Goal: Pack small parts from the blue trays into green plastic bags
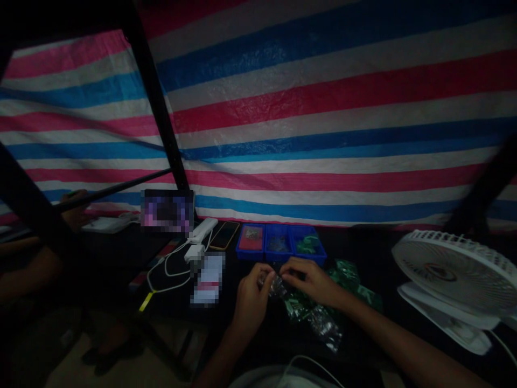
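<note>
**Figure.** Left hand (252,298) and right hand (311,281) of the person, held close together above a black table (115,264). Left fingers (269,280) curl narrowly around a small clear plastic packet (277,286); right fingertips (287,271) lie narrowly at its upper edge, grip not determinable. The packet sits just above a heap of green and clear packets (313,318), in front of a blue tray (280,256) with 3 compartments. White fan (452,275) at right; phone (223,235) and white charger (194,252) left of the tray. Striped tarp (323,108) behind. Co-worker's hand (75,211) at far left.
</note>
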Demonstrator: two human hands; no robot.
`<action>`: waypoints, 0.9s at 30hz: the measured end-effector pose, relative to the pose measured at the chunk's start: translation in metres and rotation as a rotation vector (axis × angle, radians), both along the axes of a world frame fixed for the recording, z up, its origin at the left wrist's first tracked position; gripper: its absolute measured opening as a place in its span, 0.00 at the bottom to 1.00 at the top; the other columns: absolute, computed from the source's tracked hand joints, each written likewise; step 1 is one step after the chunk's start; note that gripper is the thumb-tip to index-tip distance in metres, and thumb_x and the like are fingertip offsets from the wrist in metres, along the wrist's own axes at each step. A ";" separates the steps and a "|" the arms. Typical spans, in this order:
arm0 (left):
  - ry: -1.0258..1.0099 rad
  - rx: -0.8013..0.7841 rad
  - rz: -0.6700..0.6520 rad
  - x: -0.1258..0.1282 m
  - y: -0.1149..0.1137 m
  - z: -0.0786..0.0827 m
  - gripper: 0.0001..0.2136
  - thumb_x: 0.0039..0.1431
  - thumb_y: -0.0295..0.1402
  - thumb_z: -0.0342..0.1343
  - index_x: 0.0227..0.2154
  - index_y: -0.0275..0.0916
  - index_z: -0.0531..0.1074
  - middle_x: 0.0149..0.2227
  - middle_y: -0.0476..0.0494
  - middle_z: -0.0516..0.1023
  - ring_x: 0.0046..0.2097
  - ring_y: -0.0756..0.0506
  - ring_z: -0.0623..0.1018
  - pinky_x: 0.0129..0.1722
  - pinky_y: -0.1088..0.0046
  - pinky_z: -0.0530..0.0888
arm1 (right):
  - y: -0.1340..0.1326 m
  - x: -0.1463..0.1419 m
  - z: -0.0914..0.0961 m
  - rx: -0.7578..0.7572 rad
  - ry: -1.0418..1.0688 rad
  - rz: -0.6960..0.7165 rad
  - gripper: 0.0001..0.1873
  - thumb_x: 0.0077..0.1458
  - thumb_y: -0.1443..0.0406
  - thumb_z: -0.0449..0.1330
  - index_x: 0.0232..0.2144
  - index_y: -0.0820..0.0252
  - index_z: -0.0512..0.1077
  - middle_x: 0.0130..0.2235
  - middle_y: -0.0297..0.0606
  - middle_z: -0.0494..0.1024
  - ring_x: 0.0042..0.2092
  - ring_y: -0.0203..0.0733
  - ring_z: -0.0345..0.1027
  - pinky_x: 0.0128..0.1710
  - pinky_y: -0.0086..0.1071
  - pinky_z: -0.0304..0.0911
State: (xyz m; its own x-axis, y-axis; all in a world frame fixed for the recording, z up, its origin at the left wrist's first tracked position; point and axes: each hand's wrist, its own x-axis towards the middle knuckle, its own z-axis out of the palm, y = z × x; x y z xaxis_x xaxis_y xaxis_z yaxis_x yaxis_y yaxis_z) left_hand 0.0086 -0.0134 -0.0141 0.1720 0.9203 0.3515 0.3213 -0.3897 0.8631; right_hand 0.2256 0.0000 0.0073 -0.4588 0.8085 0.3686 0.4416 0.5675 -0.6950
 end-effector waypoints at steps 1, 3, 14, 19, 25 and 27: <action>0.012 -0.001 -0.004 0.000 0.000 0.000 0.09 0.71 0.38 0.54 0.39 0.41 0.76 0.30 0.51 0.78 0.31 0.48 0.77 0.33 0.75 0.68 | -0.001 0.000 0.001 0.003 0.000 0.005 0.17 0.70 0.53 0.58 0.42 0.57 0.81 0.37 0.38 0.79 0.37 0.41 0.72 0.38 0.33 0.64; 0.028 0.000 -0.021 0.000 0.000 0.000 0.08 0.70 0.38 0.54 0.39 0.41 0.76 0.30 0.51 0.79 0.31 0.48 0.76 0.32 0.75 0.68 | -0.002 -0.001 0.002 0.004 -0.003 0.015 0.19 0.70 0.52 0.58 0.40 0.57 0.81 0.36 0.37 0.78 0.36 0.41 0.71 0.37 0.33 0.64; 0.023 0.073 -0.071 0.000 -0.001 0.001 0.10 0.71 0.34 0.52 0.45 0.42 0.78 0.42 0.44 0.83 0.42 0.45 0.80 0.44 0.71 0.73 | 0.001 -0.001 -0.005 -0.062 0.028 0.029 0.21 0.68 0.50 0.61 0.34 0.60 0.80 0.32 0.35 0.75 0.33 0.38 0.67 0.33 0.30 0.61; 0.010 0.046 -0.028 0.001 0.001 -0.003 0.11 0.68 0.35 0.57 0.51 0.42 0.77 0.42 0.45 0.83 0.39 0.45 0.80 0.41 0.70 0.74 | 0.000 -0.001 0.000 -0.017 0.051 0.000 0.22 0.69 0.50 0.58 0.34 0.60 0.78 0.32 0.35 0.74 0.34 0.39 0.68 0.34 0.31 0.61; 0.010 0.039 0.035 0.001 0.001 -0.003 0.07 0.67 0.35 0.57 0.42 0.41 0.78 0.37 0.47 0.82 0.35 0.47 0.78 0.37 0.72 0.72 | 0.001 0.001 -0.001 0.019 0.044 -0.023 0.20 0.70 0.51 0.58 0.34 0.58 0.77 0.33 0.36 0.75 0.35 0.41 0.69 0.36 0.32 0.62; 0.004 0.034 0.029 0.001 0.001 -0.002 0.06 0.67 0.35 0.57 0.39 0.40 0.77 0.35 0.48 0.81 0.34 0.47 0.77 0.36 0.73 0.71 | 0.001 0.001 -0.001 0.011 0.047 -0.023 0.20 0.70 0.50 0.58 0.34 0.58 0.77 0.33 0.36 0.75 0.35 0.40 0.68 0.35 0.32 0.62</action>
